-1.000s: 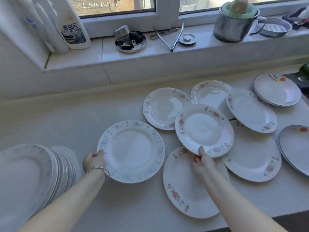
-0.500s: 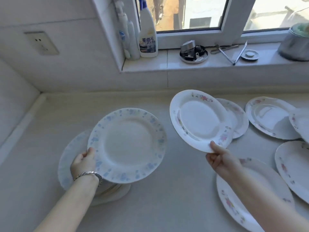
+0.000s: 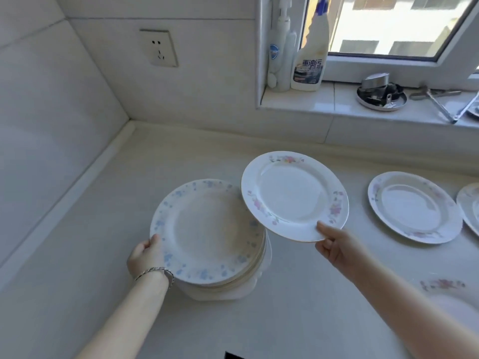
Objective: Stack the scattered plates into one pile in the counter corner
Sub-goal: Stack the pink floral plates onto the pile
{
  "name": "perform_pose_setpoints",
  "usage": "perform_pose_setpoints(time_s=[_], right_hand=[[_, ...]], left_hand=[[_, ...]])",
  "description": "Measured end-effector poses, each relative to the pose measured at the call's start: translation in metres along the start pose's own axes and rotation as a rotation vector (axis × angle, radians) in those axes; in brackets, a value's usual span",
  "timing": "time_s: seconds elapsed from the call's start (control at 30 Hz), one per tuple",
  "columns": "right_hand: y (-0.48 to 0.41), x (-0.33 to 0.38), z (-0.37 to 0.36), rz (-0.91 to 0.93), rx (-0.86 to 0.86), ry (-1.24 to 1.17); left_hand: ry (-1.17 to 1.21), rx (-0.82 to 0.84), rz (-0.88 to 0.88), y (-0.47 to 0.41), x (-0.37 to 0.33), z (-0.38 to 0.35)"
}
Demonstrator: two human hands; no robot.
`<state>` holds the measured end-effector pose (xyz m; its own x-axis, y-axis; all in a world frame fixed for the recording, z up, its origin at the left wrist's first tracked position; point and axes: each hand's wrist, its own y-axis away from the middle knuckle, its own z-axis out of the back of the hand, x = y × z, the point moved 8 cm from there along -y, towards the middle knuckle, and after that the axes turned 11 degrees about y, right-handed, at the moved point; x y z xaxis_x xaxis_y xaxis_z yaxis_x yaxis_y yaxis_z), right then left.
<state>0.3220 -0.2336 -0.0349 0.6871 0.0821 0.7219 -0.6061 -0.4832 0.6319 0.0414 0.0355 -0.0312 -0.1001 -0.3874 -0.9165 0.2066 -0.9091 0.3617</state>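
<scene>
A pile of plates (image 3: 255, 265) stands on the counter near the corner. On top of it lies a blue-flowered plate (image 3: 207, 229), and my left hand (image 3: 146, 255) grips its near left rim. My right hand (image 3: 334, 244) holds a pink-flowered plate (image 3: 293, 195) by its near edge, tilted in the air just right of and above the pile, overlapping its right side. More pink-flowered plates lie on the counter to the right: one (image 3: 414, 207) flat, another (image 3: 470, 208) cut by the frame edge, and a third (image 3: 451, 294) blurred near my right arm.
Tiled walls meet at the corner (image 3: 129, 120) behind the pile. A window sill (image 3: 337, 104) carries cleaner bottles (image 3: 308, 60), a metal dish of parts (image 3: 381, 95) and tongs (image 3: 440, 102). A wall socket (image 3: 159, 47) sits above the counter.
The view swung left toward the corner. My left hand brought the blue-flowered plate down onto the pile. My right hand carried the pink-flowered plate left, up to the pile's right side.
</scene>
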Motion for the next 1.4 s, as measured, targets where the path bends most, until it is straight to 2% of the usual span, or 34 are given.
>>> perform_pose_setpoints(time_s=[0.1,0.33,0.4,0.6,0.67,0.8,0.93,1.03,1.27,1.4], right_hand=[[-0.003,-0.003,-0.008,-0.004,0.003,0.016],[-0.014,-0.001,-0.014,-0.018,0.019,0.089],[-0.015,-0.002,-0.014,-0.019,0.023,0.114],[-0.014,-0.004,-0.011,0.006,0.046,0.197],[-0.012,-0.002,-0.011,0.029,0.046,0.274],[-0.007,0.002,-0.021,0.063,0.091,0.411],[-0.001,-0.008,-0.042,0.054,0.181,0.528],[-0.001,-0.025,-0.058,0.006,0.198,0.542],[-0.012,-0.046,-0.081,-0.026,0.207,0.556],[-0.011,-0.036,-0.092,0.084,0.181,0.780]], left_hand=[[-0.113,0.060,-0.067,-0.006,-0.008,0.000],[-0.666,0.292,-0.401,-0.014,-0.023,-0.012],[-0.806,0.340,-0.445,-0.014,-0.023,-0.017],[-1.125,0.351,-0.565,-0.007,-0.025,-0.021],[-1.019,0.395,-0.505,-0.008,-0.018,-0.022],[-0.388,0.544,-0.251,-0.001,-0.005,-0.029],[-0.014,0.503,-0.018,0.007,0.004,-0.034],[0.017,0.471,0.007,0.006,0.007,-0.033],[-0.070,0.506,-0.006,0.006,0.006,-0.029],[-0.055,0.493,-0.015,0.008,0.003,-0.030]])
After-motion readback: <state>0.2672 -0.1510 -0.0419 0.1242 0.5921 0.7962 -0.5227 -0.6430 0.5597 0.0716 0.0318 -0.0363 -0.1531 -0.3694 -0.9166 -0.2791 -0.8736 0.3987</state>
